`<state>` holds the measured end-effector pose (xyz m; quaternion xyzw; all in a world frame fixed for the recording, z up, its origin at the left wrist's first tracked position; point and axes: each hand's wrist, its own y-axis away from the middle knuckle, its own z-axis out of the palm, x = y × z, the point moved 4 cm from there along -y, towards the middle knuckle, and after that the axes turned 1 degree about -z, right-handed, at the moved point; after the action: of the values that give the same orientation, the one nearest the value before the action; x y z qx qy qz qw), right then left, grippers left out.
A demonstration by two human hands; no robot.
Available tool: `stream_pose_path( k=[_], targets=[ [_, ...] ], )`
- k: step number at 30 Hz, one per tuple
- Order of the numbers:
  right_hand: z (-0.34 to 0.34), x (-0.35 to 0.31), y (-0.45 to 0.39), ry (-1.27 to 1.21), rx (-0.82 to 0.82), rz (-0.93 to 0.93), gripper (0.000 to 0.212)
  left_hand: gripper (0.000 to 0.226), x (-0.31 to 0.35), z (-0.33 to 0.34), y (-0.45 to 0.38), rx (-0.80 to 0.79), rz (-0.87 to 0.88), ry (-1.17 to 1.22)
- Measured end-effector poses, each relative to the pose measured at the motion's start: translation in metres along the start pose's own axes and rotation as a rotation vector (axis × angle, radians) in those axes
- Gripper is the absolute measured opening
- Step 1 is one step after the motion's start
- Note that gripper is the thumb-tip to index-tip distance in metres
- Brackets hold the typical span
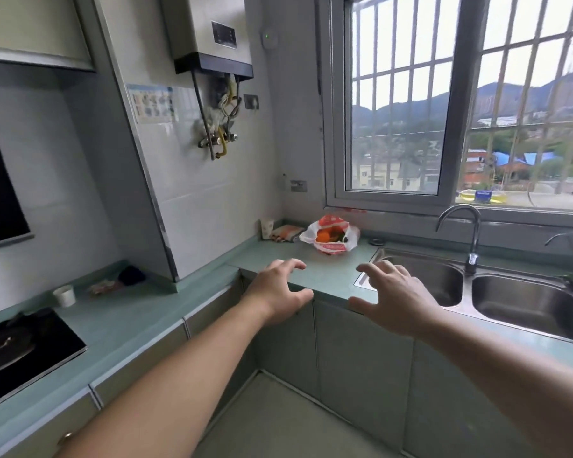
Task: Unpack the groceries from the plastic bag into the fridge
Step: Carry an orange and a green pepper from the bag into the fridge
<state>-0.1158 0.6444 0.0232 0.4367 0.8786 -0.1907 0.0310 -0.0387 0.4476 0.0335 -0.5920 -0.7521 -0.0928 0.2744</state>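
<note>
A white and red plastic bag [330,234] stands on the green counter [315,269] in the corner under the window, with orange and dark groceries showing through its open top. Both my arms reach out toward it over the counter's front edge. My left hand [278,289] hovers with its fingers spread and loosely bent, holding nothing. My right hand [394,295] does the same a little to the right, near the sink's left rim. Both hands are well short of the bag. No fridge is in view.
A double steel sink [516,292] with a black tap [470,239] lies to the right. A paper cup [267,228] and a folded cloth [286,233] sit left of the bag. A black hob [24,352] and another cup [64,295] are at the left. A water heater [209,31] hangs above.
</note>
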Motion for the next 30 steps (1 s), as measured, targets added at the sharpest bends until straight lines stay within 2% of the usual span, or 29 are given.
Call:
stream_pose_path(
  k=[9, 20, 30],
  targets=[
    [0.040, 0.035, -0.085, -0.014, -0.029, 0.034, 0.065, 0.057, -0.030, 0.032, -0.099, -0.027, 0.011, -0.064],
    [0.104, 0.091, -0.271, 0.115, -0.072, 0.121, 0.066, 0.061, -0.122, 0.079, -0.317, -0.107, 0.013, -0.020],
    [0.159, 0.164, -0.413, 0.055, -0.096, 0.213, 0.065, 0.067, -0.149, 0.130, -0.486, -0.175, 0.036, -0.063]
  ],
)
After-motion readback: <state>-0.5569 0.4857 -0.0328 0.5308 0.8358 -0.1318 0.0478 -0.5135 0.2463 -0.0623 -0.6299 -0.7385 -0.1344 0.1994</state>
